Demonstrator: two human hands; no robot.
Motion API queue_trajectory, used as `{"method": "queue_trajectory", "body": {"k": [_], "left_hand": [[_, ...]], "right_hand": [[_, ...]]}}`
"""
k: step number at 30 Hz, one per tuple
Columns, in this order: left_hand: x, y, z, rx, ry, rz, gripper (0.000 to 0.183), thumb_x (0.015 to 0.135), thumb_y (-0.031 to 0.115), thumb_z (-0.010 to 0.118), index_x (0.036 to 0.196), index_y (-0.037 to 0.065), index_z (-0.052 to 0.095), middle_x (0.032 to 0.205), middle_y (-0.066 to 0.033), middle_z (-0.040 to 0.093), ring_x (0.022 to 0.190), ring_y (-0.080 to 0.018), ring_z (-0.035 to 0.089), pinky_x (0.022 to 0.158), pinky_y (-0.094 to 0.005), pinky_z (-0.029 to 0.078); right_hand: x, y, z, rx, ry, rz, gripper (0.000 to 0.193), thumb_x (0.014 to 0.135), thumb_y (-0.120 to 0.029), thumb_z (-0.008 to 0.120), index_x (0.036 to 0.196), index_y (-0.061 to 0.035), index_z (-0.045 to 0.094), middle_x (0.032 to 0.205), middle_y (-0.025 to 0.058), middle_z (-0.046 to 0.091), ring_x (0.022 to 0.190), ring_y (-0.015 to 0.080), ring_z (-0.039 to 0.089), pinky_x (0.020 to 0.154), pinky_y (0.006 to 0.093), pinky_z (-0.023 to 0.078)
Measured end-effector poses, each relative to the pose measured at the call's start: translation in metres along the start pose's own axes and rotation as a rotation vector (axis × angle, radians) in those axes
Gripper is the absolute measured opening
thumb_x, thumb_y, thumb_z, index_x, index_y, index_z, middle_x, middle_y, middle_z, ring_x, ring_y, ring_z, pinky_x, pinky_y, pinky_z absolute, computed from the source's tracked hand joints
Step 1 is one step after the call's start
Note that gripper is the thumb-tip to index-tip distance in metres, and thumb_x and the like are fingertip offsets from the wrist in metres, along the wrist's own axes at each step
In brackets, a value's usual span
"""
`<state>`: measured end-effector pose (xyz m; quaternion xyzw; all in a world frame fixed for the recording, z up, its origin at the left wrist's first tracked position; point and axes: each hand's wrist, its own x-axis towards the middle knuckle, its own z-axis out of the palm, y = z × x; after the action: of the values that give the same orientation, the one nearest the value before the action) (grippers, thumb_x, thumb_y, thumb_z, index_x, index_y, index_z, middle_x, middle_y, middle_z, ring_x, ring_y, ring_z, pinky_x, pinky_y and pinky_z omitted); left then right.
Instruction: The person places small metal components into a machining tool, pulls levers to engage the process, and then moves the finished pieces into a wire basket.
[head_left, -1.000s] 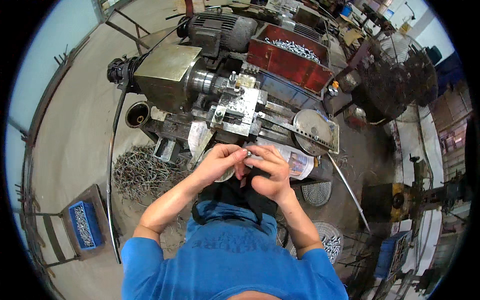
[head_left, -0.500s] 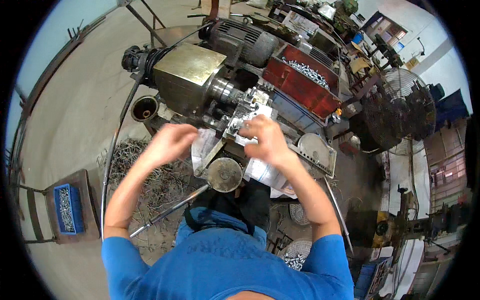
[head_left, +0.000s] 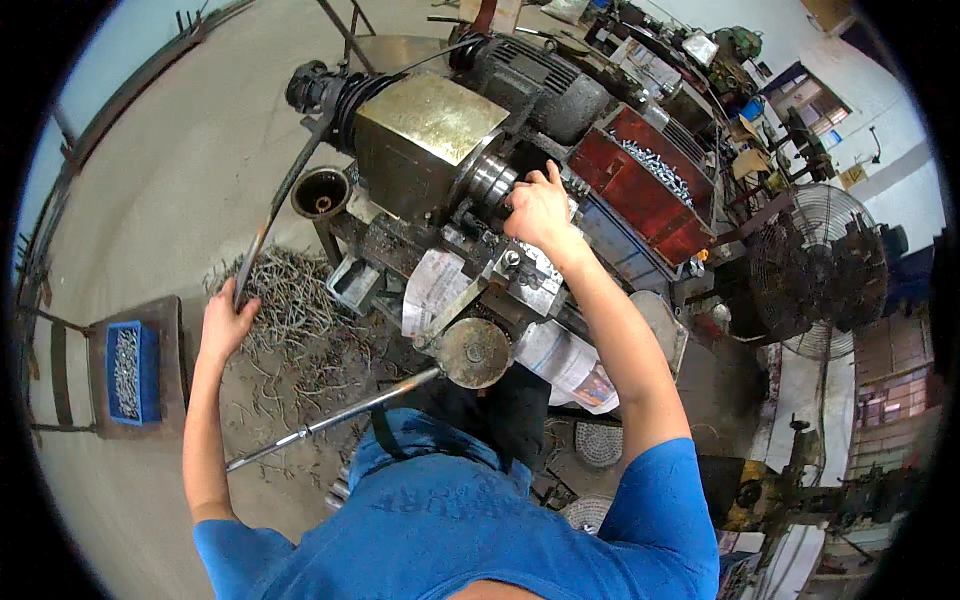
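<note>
My left hand (head_left: 228, 318) is closed around the lower end of a long metal lever (head_left: 254, 250) that runs down from the machine's far left end. My right hand (head_left: 540, 212) is over the tooling beside the shiny round spindle (head_left: 492, 182), its fingers bent and partly spread. The fingertips are at the fixture, and whatever they pinch is hidden behind the hand. Just below that hand lies the metal slide block (head_left: 535, 285) with a bolt on it. The spindle sticks out of a brass-coloured, box-shaped headstock (head_left: 430, 115).
A round metal disc (head_left: 475, 353) and a long rod (head_left: 340, 415) are close before me. Metal scraps (head_left: 290, 300) cover the floor at left, near a blue bin (head_left: 150, 370) of small parts. A red bin (head_left: 640, 185) stands behind the machine; a fan (head_left: 815, 260) is at right.
My left hand has moved away from the slide, left and down, and taken hold of the lever. My right hand has moved up toward the spindle. The view has shifted a little.
</note>
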<state>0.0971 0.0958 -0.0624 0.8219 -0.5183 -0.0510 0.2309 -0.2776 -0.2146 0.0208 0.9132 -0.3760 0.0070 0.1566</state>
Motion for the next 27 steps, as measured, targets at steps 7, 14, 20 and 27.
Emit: {"method": "queue_trajectory", "body": {"k": [7,14,20,27], "left_hand": [[0.011,-0.003,0.005,0.165,-0.019,-0.045,0.029,0.075,0.021,0.062,0.091,0.0,0.049,0.073,-0.0233,0.059,0.076,-0.0416,0.058,0.068,-0.0486,0.047],[0.098,-0.12,-0.05,0.742,0.024,-0.049,0.017,0.075,0.008,0.051,0.09,0.006,0.056,0.076,-0.0173,0.063,0.073,-0.0352,0.063,0.061,-0.0438,0.051],[0.121,-0.12,-0.049,0.676,-0.033,-0.098,0.018,0.074,0.008,0.051,0.09,0.006,0.06,0.085,-0.017,0.063,0.084,-0.0349,0.062,0.07,-0.0449,0.05],[0.09,-0.049,0.048,-0.277,0.65,0.075,0.026,0.084,0.023,0.056,0.102,0.006,0.061,0.089,-0.0115,0.065,0.083,-0.0302,0.061,0.073,-0.0388,0.048]], "right_hand": [[0.0,-0.003,-0.005,0.071,0.026,-0.007,0.027,0.054,-0.024,0.064,0.079,-0.0171,0.073,0.087,0.0075,0.067,0.099,0.023,0.056,0.103,0.044,0.028],[0.002,-0.008,-0.006,0.11,0.053,0.015,0.026,0.055,-0.02,0.063,0.079,-0.0127,0.072,0.085,0.008,0.066,0.097,0.0249,0.056,0.102,0.0452,0.028],[-0.011,-0.009,-0.013,0.1,0.094,0.015,0.027,0.056,-0.018,0.063,0.081,-0.0128,0.071,0.091,0.0039,0.065,0.103,0.0237,0.053,0.104,0.053,0.022],[-0.086,0.02,-0.057,0.266,0.335,0.047,0.035,0.056,-0.016,0.06,0.089,-0.0087,0.066,0.11,0.0046,0.06,0.108,0.0242,0.049,0.105,0.0523,0.021]]}}
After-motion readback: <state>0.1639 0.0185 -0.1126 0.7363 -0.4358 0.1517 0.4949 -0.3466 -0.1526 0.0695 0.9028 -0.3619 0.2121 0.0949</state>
